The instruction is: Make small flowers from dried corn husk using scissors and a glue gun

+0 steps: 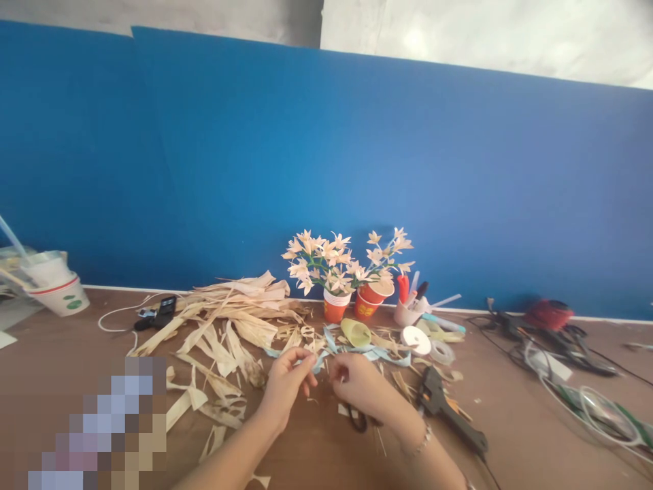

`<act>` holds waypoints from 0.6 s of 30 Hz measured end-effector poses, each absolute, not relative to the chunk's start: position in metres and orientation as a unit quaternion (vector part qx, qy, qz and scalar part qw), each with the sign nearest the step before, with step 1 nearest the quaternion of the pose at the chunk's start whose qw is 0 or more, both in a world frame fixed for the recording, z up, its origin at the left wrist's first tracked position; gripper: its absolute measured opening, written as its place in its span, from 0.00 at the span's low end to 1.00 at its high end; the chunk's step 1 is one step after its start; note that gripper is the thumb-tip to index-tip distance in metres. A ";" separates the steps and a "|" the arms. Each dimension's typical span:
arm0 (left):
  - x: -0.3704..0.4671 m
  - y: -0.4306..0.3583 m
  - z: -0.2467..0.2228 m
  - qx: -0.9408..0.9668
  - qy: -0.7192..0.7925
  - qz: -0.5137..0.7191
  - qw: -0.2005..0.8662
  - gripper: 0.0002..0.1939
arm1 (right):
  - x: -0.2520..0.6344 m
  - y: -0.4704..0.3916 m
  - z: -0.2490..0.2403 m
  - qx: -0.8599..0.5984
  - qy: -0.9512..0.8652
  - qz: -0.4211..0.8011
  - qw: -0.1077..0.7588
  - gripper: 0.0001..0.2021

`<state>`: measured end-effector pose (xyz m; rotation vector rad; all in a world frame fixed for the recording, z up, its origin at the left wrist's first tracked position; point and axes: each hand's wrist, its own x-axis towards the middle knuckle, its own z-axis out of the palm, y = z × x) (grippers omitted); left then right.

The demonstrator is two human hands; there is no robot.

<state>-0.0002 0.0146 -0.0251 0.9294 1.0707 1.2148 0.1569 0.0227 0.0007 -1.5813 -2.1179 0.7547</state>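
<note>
My left hand (290, 382) is raised over the middle of the brown table, thumb and fingertips pinched together. Facing it, a short gap away, my right hand (360, 382) has its fingers curled inward. Anything in either pinch is too small or hidden to name. Light blue strips (385, 354) lie just behind both hands. Dry pale husk strips (224, 347) spread to the left of my left hand. Below my right hand, a dark looped handle (358, 420) shows in part. A black glue gun (449, 412) lies right of my right forearm.
Two red cups (335, 309) with pale artificial flowers (326, 258) stand at the back. Nearby are a pen holder (407, 313), a yellow-green cup (356, 333), a white roll (415, 340) and clear tape (441, 352). Cables (607, 415) lie right; a paper cup (61, 296) stands far left.
</note>
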 end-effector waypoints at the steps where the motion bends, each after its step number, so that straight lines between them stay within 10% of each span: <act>1: 0.000 0.014 -0.024 0.394 0.461 0.524 0.598 0.13 | 0.158 0.024 0.003 -0.571 -0.733 0.301 0.217 0.09; 9: 0.002 0.013 -0.020 0.373 0.445 0.527 0.620 0.13 | 0.154 0.026 0.014 -0.510 -0.630 0.430 0.397 0.06; 18: 0.003 0.011 -0.021 0.356 0.422 0.522 0.650 0.13 | 0.141 0.017 0.015 -0.486 -0.729 0.221 0.429 0.04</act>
